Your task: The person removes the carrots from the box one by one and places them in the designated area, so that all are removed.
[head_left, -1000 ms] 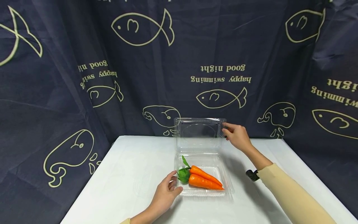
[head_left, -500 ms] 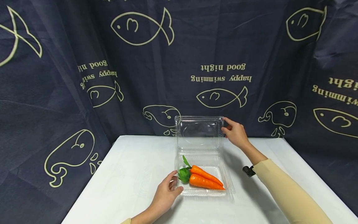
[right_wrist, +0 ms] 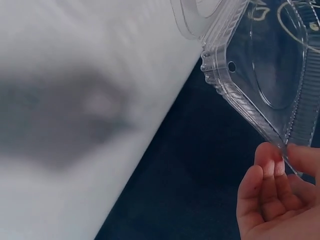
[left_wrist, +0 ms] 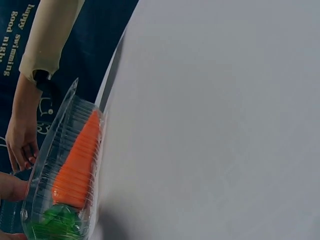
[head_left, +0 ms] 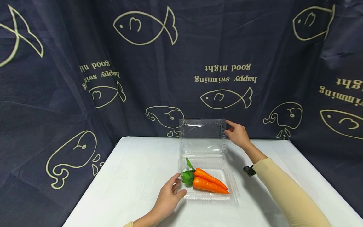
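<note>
A hinged clear plastic box [head_left: 235,184] stands on the white table in the head view, its lid [head_left: 202,138] raised upright at the back. Two orange carrots [head_left: 210,186] with green tops [head_left: 187,177] lie side by side in its base. My left hand [head_left: 167,197] holds the base at the near left corner, thumb toward the front and fingers along the left side. In the left wrist view, fingertips [left_wrist: 15,187] sit at the rim. My right hand [head_left: 237,135] pinches the lid's upper right corner; the right wrist view shows thumb and fingers [right_wrist: 270,157] on that edge.
The white table [head_left: 136,176] reaches back to a dark blue curtain [head_left: 158,78] printed with fish and lettering. A small black device [head_left: 249,171] sits at the right wrist, by the beige sleeve [head_left: 283,186].
The right hand has shifted slightly left and up against the lid's corner, its forearm moving left with it. The lid's tilt has changed a little. The left hand and carrots stay nearly in place.
</note>
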`<control>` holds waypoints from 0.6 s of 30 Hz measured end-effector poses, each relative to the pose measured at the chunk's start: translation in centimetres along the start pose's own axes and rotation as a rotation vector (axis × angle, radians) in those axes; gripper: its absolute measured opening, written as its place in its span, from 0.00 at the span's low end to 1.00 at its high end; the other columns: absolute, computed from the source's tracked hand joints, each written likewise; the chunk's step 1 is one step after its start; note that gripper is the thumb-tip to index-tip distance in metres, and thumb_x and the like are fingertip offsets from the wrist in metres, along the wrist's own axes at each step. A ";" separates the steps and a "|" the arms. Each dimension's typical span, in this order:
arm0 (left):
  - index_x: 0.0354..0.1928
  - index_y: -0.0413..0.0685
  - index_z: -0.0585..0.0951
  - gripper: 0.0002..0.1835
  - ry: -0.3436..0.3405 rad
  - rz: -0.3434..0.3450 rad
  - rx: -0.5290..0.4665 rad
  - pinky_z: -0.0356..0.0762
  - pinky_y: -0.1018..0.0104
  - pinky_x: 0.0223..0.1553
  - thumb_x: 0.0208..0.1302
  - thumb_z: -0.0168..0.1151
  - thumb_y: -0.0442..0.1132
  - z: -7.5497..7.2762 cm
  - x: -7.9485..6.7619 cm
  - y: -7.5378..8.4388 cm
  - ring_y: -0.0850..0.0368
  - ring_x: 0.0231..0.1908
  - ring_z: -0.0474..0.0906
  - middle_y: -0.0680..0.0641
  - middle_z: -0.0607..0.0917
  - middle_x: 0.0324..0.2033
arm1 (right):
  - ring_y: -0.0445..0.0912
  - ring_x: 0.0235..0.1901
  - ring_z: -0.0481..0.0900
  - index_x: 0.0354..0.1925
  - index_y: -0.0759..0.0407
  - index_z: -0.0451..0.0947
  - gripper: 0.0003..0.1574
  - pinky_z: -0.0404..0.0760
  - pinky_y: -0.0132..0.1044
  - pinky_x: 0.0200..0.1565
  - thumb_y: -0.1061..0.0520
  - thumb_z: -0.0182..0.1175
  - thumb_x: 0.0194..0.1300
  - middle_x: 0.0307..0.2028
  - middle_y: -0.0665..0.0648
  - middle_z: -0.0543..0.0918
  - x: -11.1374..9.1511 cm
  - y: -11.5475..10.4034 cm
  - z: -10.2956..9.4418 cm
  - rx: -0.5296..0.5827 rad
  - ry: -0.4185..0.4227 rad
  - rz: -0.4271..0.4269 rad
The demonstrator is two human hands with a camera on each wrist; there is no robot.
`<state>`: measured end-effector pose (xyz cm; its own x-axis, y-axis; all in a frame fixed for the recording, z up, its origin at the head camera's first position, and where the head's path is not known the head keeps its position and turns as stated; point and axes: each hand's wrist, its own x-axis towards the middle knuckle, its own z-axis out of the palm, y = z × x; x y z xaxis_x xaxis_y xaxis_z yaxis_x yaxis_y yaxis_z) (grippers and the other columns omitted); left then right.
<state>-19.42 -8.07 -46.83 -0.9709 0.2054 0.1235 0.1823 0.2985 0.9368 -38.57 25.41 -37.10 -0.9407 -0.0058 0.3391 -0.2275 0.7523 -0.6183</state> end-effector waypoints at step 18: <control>0.72 0.36 0.65 0.36 -0.018 -0.014 0.031 0.76 0.52 0.63 0.66 0.65 0.39 0.1 -0.2 0.1 0.37 0.64 0.73 0.37 0.77 0.59 | 0.51 0.26 0.85 0.72 0.61 0.67 0.36 0.76 0.36 0.27 0.60 0.63 0.67 0.32 0.59 0.85 0.5 1.4 1.5 0.008 -0.054 0.074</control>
<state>-19.15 -8.00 -46.81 -0.9705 0.2173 0.1047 0.1741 0.3302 0.9277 -39.73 25.49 -38.82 -0.9673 0.0137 0.2533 -0.1585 0.7470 -0.6457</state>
